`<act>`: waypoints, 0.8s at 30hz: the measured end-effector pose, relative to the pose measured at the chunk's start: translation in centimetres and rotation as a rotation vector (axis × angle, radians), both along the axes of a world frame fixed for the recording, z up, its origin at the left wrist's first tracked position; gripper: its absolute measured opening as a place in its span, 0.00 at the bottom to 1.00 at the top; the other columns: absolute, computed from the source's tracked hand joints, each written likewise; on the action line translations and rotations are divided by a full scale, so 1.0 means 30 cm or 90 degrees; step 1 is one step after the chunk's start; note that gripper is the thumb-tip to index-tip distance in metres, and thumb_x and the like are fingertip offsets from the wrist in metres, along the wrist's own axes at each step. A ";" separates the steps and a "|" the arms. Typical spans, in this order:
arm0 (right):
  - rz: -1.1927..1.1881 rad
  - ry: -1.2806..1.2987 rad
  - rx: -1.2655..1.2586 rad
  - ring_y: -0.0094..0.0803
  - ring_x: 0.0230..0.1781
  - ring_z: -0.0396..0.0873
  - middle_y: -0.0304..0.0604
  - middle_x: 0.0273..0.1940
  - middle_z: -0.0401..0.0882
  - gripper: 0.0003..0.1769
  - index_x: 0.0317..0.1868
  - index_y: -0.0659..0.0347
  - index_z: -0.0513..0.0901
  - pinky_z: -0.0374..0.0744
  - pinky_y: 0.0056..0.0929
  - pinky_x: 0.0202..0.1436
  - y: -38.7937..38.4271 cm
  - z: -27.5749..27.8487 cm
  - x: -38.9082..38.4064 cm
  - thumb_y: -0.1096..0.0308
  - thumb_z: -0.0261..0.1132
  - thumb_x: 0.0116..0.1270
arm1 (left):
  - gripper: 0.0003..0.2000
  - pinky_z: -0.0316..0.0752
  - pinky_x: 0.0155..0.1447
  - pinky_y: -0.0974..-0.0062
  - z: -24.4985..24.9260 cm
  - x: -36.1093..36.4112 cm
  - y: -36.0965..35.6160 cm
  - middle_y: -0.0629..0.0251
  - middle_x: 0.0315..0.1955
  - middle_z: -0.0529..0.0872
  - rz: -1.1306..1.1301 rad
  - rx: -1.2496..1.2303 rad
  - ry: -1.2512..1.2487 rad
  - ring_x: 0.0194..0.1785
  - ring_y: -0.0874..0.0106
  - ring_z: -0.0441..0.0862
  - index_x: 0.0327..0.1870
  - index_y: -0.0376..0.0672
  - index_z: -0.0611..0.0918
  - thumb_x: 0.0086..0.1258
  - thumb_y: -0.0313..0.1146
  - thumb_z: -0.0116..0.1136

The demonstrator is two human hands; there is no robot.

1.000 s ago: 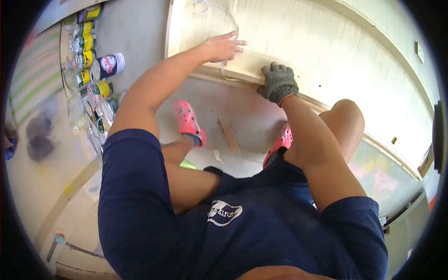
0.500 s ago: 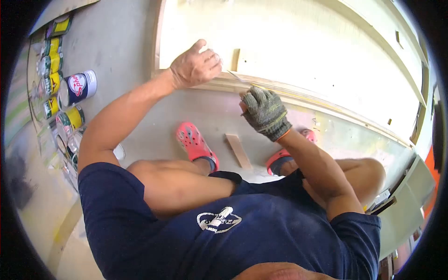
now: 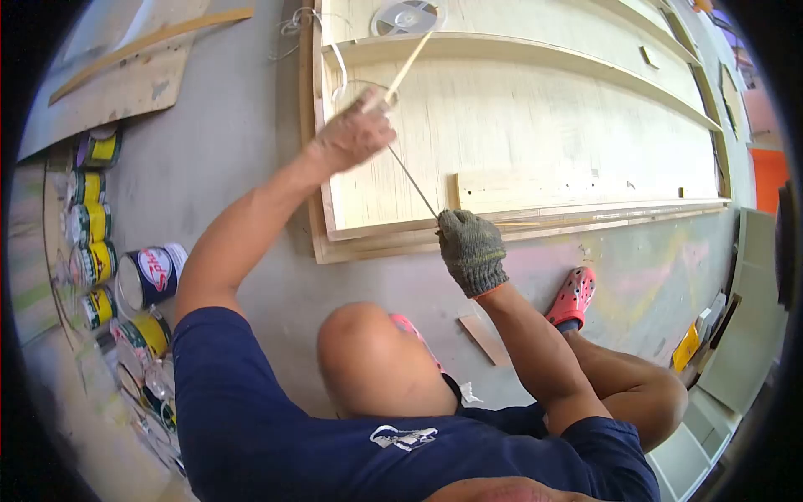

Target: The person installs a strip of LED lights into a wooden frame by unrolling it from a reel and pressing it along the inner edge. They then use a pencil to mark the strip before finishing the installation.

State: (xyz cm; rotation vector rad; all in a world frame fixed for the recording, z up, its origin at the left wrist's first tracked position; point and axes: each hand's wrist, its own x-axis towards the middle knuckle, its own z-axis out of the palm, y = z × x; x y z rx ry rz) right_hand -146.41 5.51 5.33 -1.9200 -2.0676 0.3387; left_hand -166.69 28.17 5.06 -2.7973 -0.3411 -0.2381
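My bare left hand [image 3: 355,136], somewhat blurred, is curled around a thin pale strip [image 3: 410,65] that juts up toward the far side. From this hand a thin dark strand [image 3: 414,181] runs straight down to my right hand [image 3: 471,251]. That hand wears a grey knitted glove, its fingers closed on the strand's lower end at the near edge of a shallow wooden frame [image 3: 552,134]. A white reel [image 3: 407,17] lies inside the frame beyond my left hand, with a white band [image 3: 337,63] hanging over a divider near it.
Paint cans [image 3: 153,274] stand in a row on the left floor. Wooden boards [image 3: 125,84] lie at the upper left. A small wood offcut [image 3: 483,339] rests on the floor near my pink clog [image 3: 573,297]. Pale panels [image 3: 744,309] are on the right.
The view has shifted, bringing the reel and more of the frame into sight. My hands are farther apart with the strand stretched between them. One knee has risen, and the pale strip now shows.
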 end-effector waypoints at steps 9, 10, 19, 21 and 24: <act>0.001 -0.090 0.124 0.43 0.33 0.81 0.42 0.32 0.78 0.04 0.36 0.53 0.80 0.77 0.46 0.35 -0.011 0.011 -0.032 0.65 0.66 0.64 | 0.17 0.61 0.73 0.50 0.198 -0.321 -0.257 0.67 0.34 0.81 0.187 0.112 -0.044 0.49 0.67 0.81 0.56 0.49 0.86 0.69 0.30 0.52; 0.020 -0.078 0.076 0.44 0.33 0.81 0.42 0.33 0.78 0.05 0.37 0.53 0.80 0.78 0.46 0.36 -0.025 -0.015 -0.032 0.64 0.66 0.64 | 0.19 0.62 0.70 0.50 0.173 -0.364 -0.346 0.69 0.33 0.80 0.238 0.111 -0.012 0.46 0.67 0.78 0.59 0.48 0.85 0.69 0.31 0.51; 0.112 -0.047 0.069 0.50 0.34 0.82 0.45 0.35 0.82 0.08 0.39 0.54 0.80 0.79 0.50 0.36 -0.132 -0.197 -0.067 0.63 0.66 0.62 | 0.15 0.66 0.63 0.53 -0.131 -0.448 -0.691 0.75 0.45 0.84 0.477 0.058 -0.098 0.50 0.71 0.78 0.55 0.50 0.86 0.68 0.31 0.59; 0.107 -0.069 0.092 0.50 0.34 0.83 0.45 0.34 0.83 0.08 0.41 0.53 0.80 0.79 0.50 0.36 -0.126 -0.202 -0.070 0.64 0.66 0.62 | 0.16 0.63 0.66 0.51 -0.134 -0.453 -0.704 0.77 0.48 0.84 0.493 0.055 -0.092 0.53 0.70 0.77 0.57 0.53 0.85 0.69 0.31 0.59; 0.110 -0.007 0.093 0.48 0.33 0.83 0.45 0.33 0.82 0.09 0.42 0.53 0.80 0.79 0.49 0.35 -0.122 -0.207 -0.072 0.64 0.67 0.63 | 0.19 0.60 0.68 0.48 -0.115 -0.470 -0.713 0.76 0.52 0.84 0.511 -0.035 0.003 0.59 0.69 0.76 0.61 0.54 0.83 0.69 0.33 0.61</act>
